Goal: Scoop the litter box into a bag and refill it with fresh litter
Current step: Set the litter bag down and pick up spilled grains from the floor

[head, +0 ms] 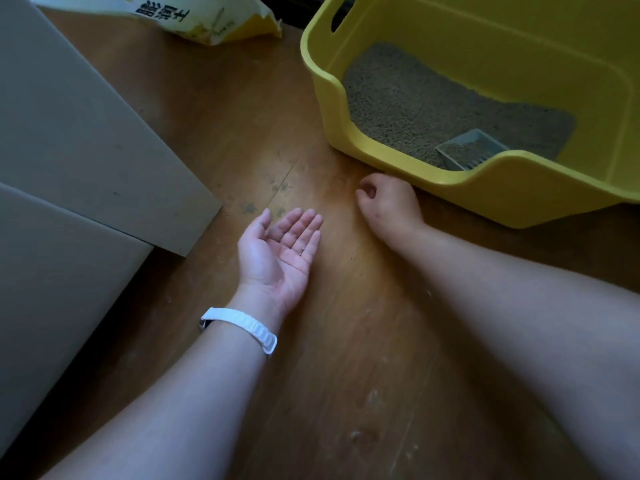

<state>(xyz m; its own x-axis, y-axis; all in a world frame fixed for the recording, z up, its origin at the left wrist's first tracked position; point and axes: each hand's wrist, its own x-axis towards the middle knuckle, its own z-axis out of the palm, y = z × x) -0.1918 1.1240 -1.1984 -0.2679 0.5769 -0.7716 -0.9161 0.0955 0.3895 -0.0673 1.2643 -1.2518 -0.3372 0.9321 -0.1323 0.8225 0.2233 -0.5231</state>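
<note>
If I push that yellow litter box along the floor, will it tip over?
Probably not: the yellow litter box is wide and its litter lies low, so it should slide on the smooth wooden floor. That litter likely makes it heavy, and loose grains may shift.

Scoop (467, 152) in litter box (485, 188), bag (194, 19) left

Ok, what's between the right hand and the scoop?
Head view: only the litter box's low yellow front wall. The scoop lies inside on the litter; the right hand is outside.

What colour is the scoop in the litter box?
Pale grey scoop, lying in the yellow litter box; head view shows it best.
</note>
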